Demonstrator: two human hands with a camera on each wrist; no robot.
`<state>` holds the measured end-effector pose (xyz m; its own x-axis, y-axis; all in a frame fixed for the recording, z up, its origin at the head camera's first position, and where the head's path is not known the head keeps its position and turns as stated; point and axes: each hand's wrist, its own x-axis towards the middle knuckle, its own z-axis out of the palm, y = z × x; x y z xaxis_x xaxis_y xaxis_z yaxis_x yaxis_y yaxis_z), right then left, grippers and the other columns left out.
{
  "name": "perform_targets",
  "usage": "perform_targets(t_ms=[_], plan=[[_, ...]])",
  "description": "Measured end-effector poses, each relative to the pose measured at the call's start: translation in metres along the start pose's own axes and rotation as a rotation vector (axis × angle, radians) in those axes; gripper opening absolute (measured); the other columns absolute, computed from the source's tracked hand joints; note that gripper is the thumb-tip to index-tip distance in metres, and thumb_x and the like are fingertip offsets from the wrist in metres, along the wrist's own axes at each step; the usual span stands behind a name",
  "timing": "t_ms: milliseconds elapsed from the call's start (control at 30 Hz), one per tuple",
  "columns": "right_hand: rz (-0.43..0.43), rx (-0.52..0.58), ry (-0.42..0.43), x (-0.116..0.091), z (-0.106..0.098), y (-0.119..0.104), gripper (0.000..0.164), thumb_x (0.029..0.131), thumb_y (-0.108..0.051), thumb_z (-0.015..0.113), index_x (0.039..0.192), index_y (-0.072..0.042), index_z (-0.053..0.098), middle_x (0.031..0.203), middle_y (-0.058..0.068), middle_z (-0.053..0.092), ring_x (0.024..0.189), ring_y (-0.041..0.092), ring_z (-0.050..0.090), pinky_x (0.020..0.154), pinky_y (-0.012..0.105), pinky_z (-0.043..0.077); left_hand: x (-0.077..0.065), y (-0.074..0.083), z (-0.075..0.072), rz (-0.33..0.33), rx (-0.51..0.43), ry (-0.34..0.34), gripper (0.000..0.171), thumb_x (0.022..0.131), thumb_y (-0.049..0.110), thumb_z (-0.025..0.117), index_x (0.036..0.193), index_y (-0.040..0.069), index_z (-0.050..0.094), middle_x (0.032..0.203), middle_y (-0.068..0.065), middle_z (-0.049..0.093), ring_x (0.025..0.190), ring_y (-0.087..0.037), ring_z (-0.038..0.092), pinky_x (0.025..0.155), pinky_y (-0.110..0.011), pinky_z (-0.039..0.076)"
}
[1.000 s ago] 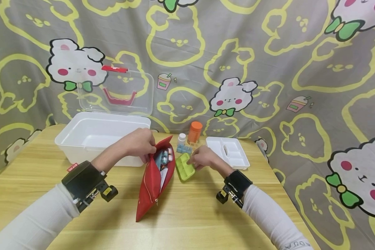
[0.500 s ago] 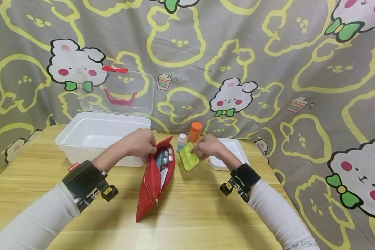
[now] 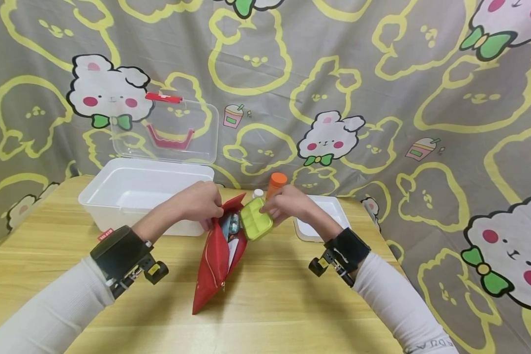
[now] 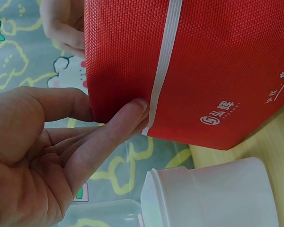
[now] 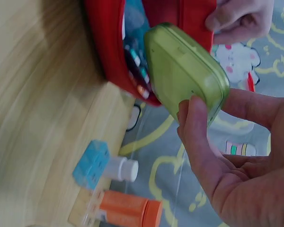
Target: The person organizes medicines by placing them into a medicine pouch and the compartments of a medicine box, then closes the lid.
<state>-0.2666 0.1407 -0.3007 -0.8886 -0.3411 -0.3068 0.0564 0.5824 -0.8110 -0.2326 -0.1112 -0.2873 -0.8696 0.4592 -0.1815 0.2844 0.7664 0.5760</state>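
Observation:
A red zippered pouch [image 3: 213, 260] stands on the table with its mouth spread; blister packs [image 3: 233, 223] show inside. My left hand [image 3: 200, 201] pinches the pouch's upper corner between thumb and fingers, plain in the left wrist view, where white print and a pale stripe mark the cloth. My right hand [image 3: 287, 204] pinches one end of a green pill box [image 3: 255, 220] with several square compartments. The box is tilted, its far end right at the pouch's opening, as the right wrist view shows [image 5: 180, 71].
A white bin [image 3: 110, 206] with a raised clear lid [image 3: 194, 132] stands back left. Behind my right hand are an orange bottle [image 3: 277, 183] and a small white-capped bottle [image 3: 258, 193]. A blue pill box [image 5: 91, 164] lies by them. A white divided tray [image 3: 332, 209] sits at right.
My right hand has lifted the green pill box off the table and carried it left to the pouch's mouth. My left hand keeps its grip on the pouch.

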Motion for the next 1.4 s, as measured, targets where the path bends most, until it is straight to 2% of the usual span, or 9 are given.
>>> perform_targets(t_ms=[333,733,933,1200,1400], plan=[[-0.042,0.047,-0.104,-0.006,0.030,-0.012,0.020,0.084,-0.013,0.075,0.096,0.002,0.073,0.089,0.012,0.074,0.078,0.020,0.075,0.074,0.039,0.064,0.000,0.002,0.000,0.006,0.007,0.002,0.024,0.094,0.005,0.059,0.074,0.002,0.072,0.062,-0.007,0.071,0.055,-0.015,0.071,0.056,-0.027,0.060],[-0.032,0.107,-0.194,-0.004,0.059,0.002,0.019,0.084,-0.017,0.077,0.094,-0.001,0.076,0.087,0.008,0.077,0.073,0.018,0.075,0.072,0.036,0.064,0.000,0.001,0.001,0.009,-0.014,0.005,0.023,0.094,0.004,0.058,0.076,0.000,0.073,0.061,-0.007,0.071,0.055,-0.016,0.072,0.056,-0.027,0.060],[-0.020,0.171,-0.247,-0.006,0.073,0.007,0.019,0.087,-0.012,0.076,0.098,0.004,0.074,0.083,0.007,0.074,0.068,0.015,0.072,0.073,0.035,0.064,0.001,0.002,0.001,0.012,-0.011,0.005,0.023,0.094,0.004,0.058,0.077,0.000,0.073,0.062,-0.008,0.071,0.055,-0.017,0.072,0.055,-0.027,0.060],[-0.054,0.161,-0.221,-0.005,0.087,0.011,0.018,0.088,-0.006,0.072,0.098,0.007,0.067,0.087,0.011,0.073,0.066,0.015,0.071,0.073,0.035,0.064,0.001,0.002,0.001,0.013,-0.002,0.006,0.023,0.094,0.005,0.059,0.076,0.000,0.073,0.062,-0.007,0.071,0.055,-0.015,0.072,0.055,-0.026,0.060],[-0.074,0.128,-0.167,-0.004,0.095,0.011,0.014,0.090,-0.005,0.070,0.095,0.007,0.065,0.080,0.012,0.072,0.064,0.018,0.074,0.070,0.036,0.064,0.000,0.001,0.001,0.012,-0.005,0.006,0.022,0.095,0.004,0.059,0.079,-0.001,0.074,0.063,-0.008,0.071,0.055,-0.014,0.072,0.056,-0.026,0.060]])
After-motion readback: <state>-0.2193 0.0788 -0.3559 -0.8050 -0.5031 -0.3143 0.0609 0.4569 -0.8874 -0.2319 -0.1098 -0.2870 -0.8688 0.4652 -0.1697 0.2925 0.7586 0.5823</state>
